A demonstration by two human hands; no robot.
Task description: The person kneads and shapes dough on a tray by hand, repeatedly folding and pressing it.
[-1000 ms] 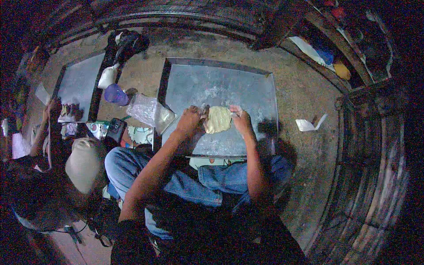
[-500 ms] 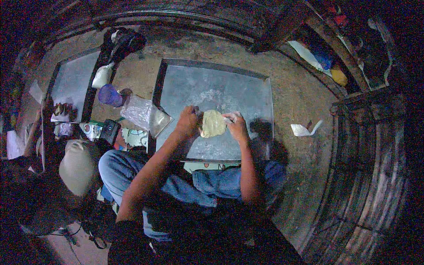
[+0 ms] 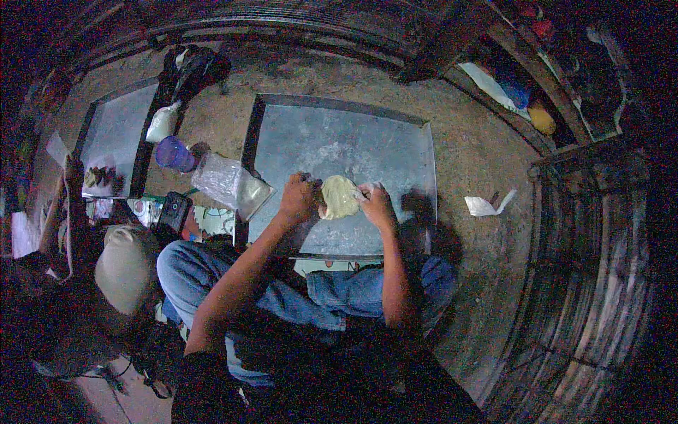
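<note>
A thin, pale yellow round of dough hangs between my two hands above a shallow grey tray. My left hand is closed on its left edge. On the opposite edge my right hand pinches the dough, white powder showing on its fingers. Whitish dusting marks the tray's surface beyond the dough. Part of the dough's left rim is hidden by my left fingers.
Left of the tray lie a clear plastic bag, a purple cup and a white bag. Another person in a pale cap sits at my left by a second tray. White paper lies right, before slatted wood.
Both hands keep hold of the dough and have shifted only slightly. The dough's outline has altered a little, looking a bit rounder at the top.
</note>
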